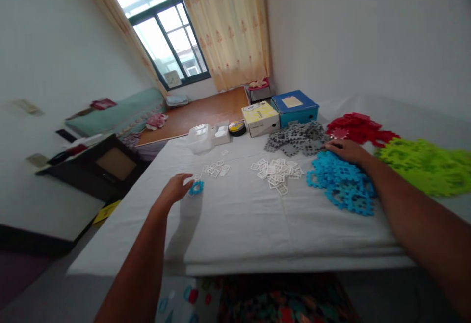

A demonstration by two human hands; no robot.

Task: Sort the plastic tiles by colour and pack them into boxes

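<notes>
My left hand [177, 187] hovers over the left of the white-covered table, thumb and index finger apart. Just beyond its fingertips is a blue toothed ring piece [196, 188]; whether they touch is unclear. Near it are several small white square grid pieces [217, 168]. At the right, my right hand [344, 149] reaches across the far edge of a pile of blue toothed plastic pieces [344, 183]. Its fingers are stretched out beside the grey pieces [296, 139], and its underside is hidden. A larger heap of white grid pieces [277, 171] lies between the hands.
Red pieces [360, 128] and lime-green pieces [423, 163] lie along the right side. Toward the back stand a blue box [296, 107], a yellow-and-white box [260, 118], a round black-and-yellow item [237, 128] and clear plastic trays [200, 139]. The table's front edge [294, 264] is close to me.
</notes>
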